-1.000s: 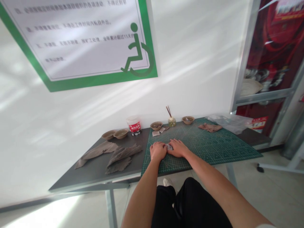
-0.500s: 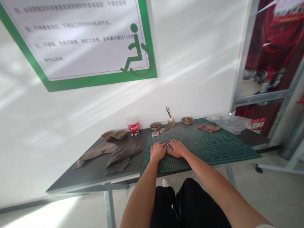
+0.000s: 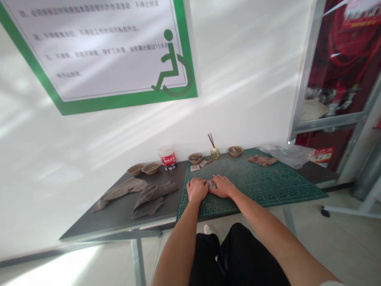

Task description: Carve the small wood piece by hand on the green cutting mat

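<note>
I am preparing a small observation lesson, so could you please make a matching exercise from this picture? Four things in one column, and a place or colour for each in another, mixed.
Column 1
1. Cutting mat
2. Small grey piece
3. Reed diffuser
4. Plastic jar

Column 2
A. Near the wall, between two bowls
B. Bears a red label
C. Green, with a printed grid
D. Between the left hand and the right hand

Right pairs: 1-C, 2-D, 3-A, 4-B
</note>
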`<control>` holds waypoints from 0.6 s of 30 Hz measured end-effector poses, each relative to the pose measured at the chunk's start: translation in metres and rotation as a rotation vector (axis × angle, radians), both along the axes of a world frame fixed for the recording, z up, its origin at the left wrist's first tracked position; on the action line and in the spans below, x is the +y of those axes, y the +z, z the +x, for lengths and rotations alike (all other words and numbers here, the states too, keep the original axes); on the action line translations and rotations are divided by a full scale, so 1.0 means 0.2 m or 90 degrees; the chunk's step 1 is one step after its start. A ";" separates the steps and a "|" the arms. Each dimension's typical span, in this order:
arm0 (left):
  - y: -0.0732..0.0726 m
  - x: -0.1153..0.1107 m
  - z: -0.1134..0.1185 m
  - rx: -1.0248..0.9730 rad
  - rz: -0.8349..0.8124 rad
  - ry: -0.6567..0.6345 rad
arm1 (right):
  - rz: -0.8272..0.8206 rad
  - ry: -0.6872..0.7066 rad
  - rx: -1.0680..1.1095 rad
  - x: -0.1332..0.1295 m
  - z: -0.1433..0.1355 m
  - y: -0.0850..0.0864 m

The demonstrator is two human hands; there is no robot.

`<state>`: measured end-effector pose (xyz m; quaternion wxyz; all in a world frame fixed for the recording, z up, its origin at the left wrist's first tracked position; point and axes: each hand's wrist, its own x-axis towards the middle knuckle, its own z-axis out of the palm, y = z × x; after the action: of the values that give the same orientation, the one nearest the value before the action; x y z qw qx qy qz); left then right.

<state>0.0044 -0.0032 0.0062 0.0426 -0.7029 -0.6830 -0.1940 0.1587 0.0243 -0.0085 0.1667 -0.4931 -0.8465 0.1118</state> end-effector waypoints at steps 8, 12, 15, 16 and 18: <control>0.00 0.02 -0.01 0.000 -0.015 -0.051 | 0.005 0.002 0.000 0.00 0.00 0.00; 0.01 0.02 -0.01 -0.002 -0.023 -0.085 | 0.003 0.001 0.001 0.00 0.00 0.00; 0.01 0.01 -0.01 -0.003 -0.022 -0.075 | 0.004 0.000 0.001 0.00 0.00 0.00; 0.01 0.01 0.00 -0.005 -0.018 -0.067 | 0.004 0.000 0.000 0.00 0.00 0.00; 0.00 0.00 0.00 -0.010 -0.009 -0.047 | 0.001 0.000 -0.001 0.00 0.00 0.00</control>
<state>0.0045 -0.0026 0.0072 0.0253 -0.7263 -0.6583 -0.1960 0.1586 0.0239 -0.0083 0.1664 -0.4929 -0.8468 0.1111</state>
